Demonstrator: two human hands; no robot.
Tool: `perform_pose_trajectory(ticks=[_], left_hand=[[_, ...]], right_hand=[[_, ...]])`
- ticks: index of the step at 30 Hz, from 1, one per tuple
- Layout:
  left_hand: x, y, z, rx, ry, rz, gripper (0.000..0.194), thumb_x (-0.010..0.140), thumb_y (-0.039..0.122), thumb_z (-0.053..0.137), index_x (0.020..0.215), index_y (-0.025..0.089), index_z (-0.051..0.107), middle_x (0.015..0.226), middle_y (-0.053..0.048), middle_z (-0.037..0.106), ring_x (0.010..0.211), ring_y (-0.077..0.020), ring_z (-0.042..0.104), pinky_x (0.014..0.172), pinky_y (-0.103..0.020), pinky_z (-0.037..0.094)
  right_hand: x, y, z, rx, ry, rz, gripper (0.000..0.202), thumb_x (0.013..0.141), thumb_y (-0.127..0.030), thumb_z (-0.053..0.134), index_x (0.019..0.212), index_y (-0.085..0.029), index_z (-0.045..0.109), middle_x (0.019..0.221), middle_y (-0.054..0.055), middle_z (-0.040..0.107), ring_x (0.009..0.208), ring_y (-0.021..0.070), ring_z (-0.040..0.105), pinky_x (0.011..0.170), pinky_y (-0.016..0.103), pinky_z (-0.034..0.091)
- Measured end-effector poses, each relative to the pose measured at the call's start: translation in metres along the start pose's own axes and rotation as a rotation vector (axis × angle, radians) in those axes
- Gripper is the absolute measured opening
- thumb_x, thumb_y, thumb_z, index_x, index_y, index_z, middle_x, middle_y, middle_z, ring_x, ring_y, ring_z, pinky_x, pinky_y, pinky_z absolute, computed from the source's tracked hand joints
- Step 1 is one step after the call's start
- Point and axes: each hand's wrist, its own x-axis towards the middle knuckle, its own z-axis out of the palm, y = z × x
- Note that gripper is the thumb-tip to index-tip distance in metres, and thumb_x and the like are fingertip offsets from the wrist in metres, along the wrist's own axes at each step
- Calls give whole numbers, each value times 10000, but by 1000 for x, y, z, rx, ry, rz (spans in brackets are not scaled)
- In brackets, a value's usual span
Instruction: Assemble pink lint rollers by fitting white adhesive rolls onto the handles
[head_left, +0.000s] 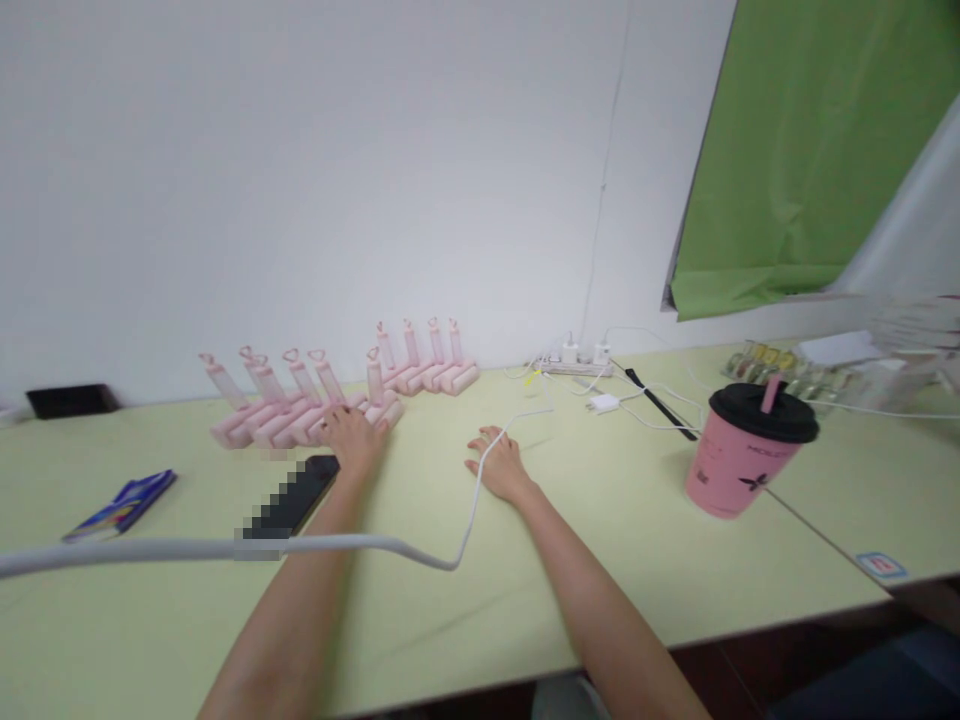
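Note:
My left hand [352,440] reaches to the right end of a row of pink pieces [285,420], its fingers apart and touching or just over their front ends. Each piece has a thick pink cylinder lying flat and a clear, pink-tipped tube standing up with a small loop on top; I cannot tell their exact kind. Behind that row, near the wall, stands a second group of the same pieces [435,370]. My right hand [501,465] lies on the pale table [450,640], fingers spread, holding nothing. A black phone [300,500], partly blurred out, lies beside my left forearm.
A white cable [360,542] crosses close before the camera, over my left forearm. At right stands a pink lidded cup [739,460] with a straw. A power strip [577,368] with chargers lies by the wall. A blue packet [127,505] is at left.

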Motion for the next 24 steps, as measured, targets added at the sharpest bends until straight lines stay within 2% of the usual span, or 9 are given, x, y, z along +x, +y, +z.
perform_pose_trajectory(ticks=[6,12,18,24], left_hand=[[11,-3,-1,66,-20,36,506,773,449,453,1064,47,554,1124,-223,494,1067,-347,393,835,-465,324],[18,-4,2,61,-17,-5,525,825,497,349,1016,76,597,1101,-211,522,1071,-351,397,838,-471,320],[36,-13,14,46,-139,-34,444,835,431,370,925,95,645,997,-193,598,1017,-341,463,808,-444,351],[31,-15,15,44,-133,-5,457,844,390,340,951,59,637,1010,-213,594,1027,-342,468,810,-424,362]], right_hand=[[0,-2,-6,4,-35,17,359,825,-406,513,1145,-243,530,1312,73,396,1254,212,259,1003,403,239],[1,-3,-8,3,-44,12,363,825,-400,512,1151,-242,523,1273,73,437,1220,207,302,990,398,244],[1,-2,-6,27,-26,2,345,822,-397,513,1131,-245,535,1231,67,479,1197,202,340,977,386,253],[1,-3,-8,31,-54,13,352,828,-379,504,1151,-242,526,1239,67,482,1189,195,362,992,387,230]])
